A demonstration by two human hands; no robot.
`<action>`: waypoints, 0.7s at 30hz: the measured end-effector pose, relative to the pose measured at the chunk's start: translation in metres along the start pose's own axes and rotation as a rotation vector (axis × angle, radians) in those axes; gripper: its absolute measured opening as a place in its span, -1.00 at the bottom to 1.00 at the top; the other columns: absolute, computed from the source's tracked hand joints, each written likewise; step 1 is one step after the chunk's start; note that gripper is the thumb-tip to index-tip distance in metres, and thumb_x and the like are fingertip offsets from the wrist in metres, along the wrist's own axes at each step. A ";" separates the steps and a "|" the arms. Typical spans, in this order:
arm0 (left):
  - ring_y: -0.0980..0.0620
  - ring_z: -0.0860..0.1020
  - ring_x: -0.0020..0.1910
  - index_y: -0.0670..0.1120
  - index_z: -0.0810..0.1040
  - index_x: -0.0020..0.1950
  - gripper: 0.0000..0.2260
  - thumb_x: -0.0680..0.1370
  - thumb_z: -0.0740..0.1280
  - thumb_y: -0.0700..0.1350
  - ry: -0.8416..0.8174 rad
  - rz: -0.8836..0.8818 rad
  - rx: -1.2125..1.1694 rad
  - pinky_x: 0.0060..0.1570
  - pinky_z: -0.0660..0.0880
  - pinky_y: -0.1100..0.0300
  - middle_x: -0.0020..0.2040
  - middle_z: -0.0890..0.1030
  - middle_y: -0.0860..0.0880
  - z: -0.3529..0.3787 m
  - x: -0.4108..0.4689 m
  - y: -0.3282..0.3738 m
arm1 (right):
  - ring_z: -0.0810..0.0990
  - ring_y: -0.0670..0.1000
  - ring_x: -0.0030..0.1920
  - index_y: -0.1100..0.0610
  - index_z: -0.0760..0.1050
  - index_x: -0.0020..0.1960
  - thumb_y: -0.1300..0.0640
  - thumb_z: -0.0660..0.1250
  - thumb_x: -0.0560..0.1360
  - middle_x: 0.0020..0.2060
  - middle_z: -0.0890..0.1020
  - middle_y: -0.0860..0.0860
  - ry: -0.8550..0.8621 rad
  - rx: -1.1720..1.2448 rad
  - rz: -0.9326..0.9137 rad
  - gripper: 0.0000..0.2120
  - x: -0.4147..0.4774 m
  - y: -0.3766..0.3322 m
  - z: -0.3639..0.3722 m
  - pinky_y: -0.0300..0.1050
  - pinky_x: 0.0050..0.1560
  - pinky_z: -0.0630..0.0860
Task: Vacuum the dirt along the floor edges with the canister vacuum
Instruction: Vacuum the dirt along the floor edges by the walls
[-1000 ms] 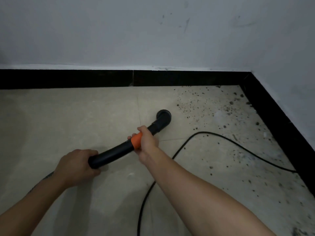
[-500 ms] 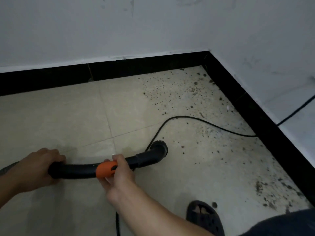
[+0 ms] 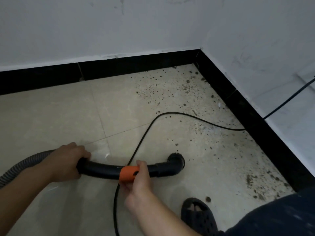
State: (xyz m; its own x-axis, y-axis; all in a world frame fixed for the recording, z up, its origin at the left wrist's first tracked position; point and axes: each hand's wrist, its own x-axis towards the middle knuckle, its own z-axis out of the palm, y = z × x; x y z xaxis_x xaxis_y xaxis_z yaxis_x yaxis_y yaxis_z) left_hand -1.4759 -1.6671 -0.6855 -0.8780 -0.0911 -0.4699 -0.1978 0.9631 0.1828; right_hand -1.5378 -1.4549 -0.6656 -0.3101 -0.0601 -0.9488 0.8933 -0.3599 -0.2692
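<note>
A black curved vacuum wand (image 3: 104,171) with an orange collar (image 3: 128,173) lies low over the beige tile floor. Its round brush nozzle (image 3: 176,161) points down at the floor, right of centre. My left hand (image 3: 65,163) grips the wand's rear end, where the grey ribbed hose (image 3: 22,166) joins. My right hand (image 3: 139,184) holds the wand at the orange collar, fingers curled round it. Dark dirt specks (image 3: 184,89) lie scattered in the corner and along the right skirting (image 3: 262,183), apart from the nozzle.
Black skirting (image 3: 129,65) runs along both white walls and meets in a corner. A black power cord (image 3: 170,114) loops across the floor and up the right wall. My sandalled foot (image 3: 197,215) and dark trouser leg (image 3: 272,217) are at the lower right.
The view has swung left and the wand with the nozzle has moved right, closer to the dirt along the right skirting. Both hands keep their grip.
</note>
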 end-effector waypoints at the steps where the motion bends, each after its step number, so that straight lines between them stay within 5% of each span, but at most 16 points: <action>1: 0.11 0.40 -0.06 0.26 0.27 -0.25 -0.73 0.30 0.37 0.03 0.000 0.002 -0.007 -0.09 0.38 0.22 -0.15 0.43 0.16 0.001 0.004 0.006 | 0.61 0.07 -0.29 0.14 0.54 -0.07 0.08 0.43 0.45 -0.25 0.66 0.14 0.017 -0.020 -0.032 -0.84 0.004 -0.007 0.002 -0.16 -0.38 0.53; 5: 0.07 0.52 -0.12 0.15 0.54 -0.09 -0.75 0.29 0.49 -0.01 0.038 -0.150 -0.193 -0.12 0.49 0.18 -0.15 0.58 0.10 -0.005 0.015 0.012 | 0.63 0.01 -0.37 0.14 0.50 -0.01 0.11 0.43 0.44 -0.12 0.70 0.13 -0.082 -0.126 -0.127 -0.81 0.023 -0.051 0.046 -0.19 -0.39 0.55; 8: 0.04 0.55 -0.20 0.15 0.53 -0.17 -0.77 0.29 0.52 -0.05 0.056 -0.218 -0.272 -0.21 0.50 0.19 -0.23 0.58 0.08 -0.010 0.017 0.011 | 0.63 -0.03 -0.34 0.10 0.46 0.08 0.07 0.42 0.44 0.09 0.69 0.14 -0.122 -0.237 -0.122 -0.74 0.030 -0.066 0.074 -0.23 -0.39 0.53; 12: 0.05 0.51 -0.19 0.16 0.54 -0.19 -0.79 0.26 0.50 -0.03 0.041 -0.143 -0.147 -0.23 0.47 0.17 -0.22 0.55 0.09 -0.005 0.012 0.003 | 0.63 0.00 -0.28 0.10 0.50 0.00 0.06 0.41 0.45 -0.16 0.72 0.08 -0.103 -0.228 -0.011 -0.82 0.018 -0.048 0.045 -0.21 -0.36 0.53; 16: 0.07 0.39 -0.34 0.27 0.22 -0.36 -0.55 0.08 0.50 0.01 0.045 0.122 0.042 -0.41 0.27 0.19 -0.35 0.40 0.15 0.013 0.007 0.005 | 0.62 0.04 -0.26 0.13 0.53 -0.01 0.09 0.38 0.49 -0.26 0.68 0.09 -0.015 -0.069 0.102 -0.87 -0.005 -0.023 -0.013 -0.17 -0.33 0.56; 21: 0.06 0.46 -0.03 0.19 0.34 -0.18 -0.80 0.30 0.34 0.04 -0.069 0.114 0.081 -0.19 0.28 0.17 -0.05 0.51 0.12 0.006 0.012 0.044 | 0.61 0.05 -0.30 0.15 0.54 -0.03 0.09 0.39 0.48 -0.30 0.69 0.12 0.097 0.003 0.019 -0.86 -0.006 -0.027 -0.034 -0.20 -0.40 0.53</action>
State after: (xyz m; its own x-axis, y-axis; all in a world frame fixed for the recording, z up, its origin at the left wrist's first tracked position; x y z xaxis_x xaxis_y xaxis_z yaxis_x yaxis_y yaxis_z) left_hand -1.4932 -1.6243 -0.6881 -0.8604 0.0351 -0.5084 -0.0600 0.9837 0.1695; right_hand -1.5488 -1.4132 -0.6584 -0.2602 0.0239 -0.9653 0.8977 -0.3620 -0.2510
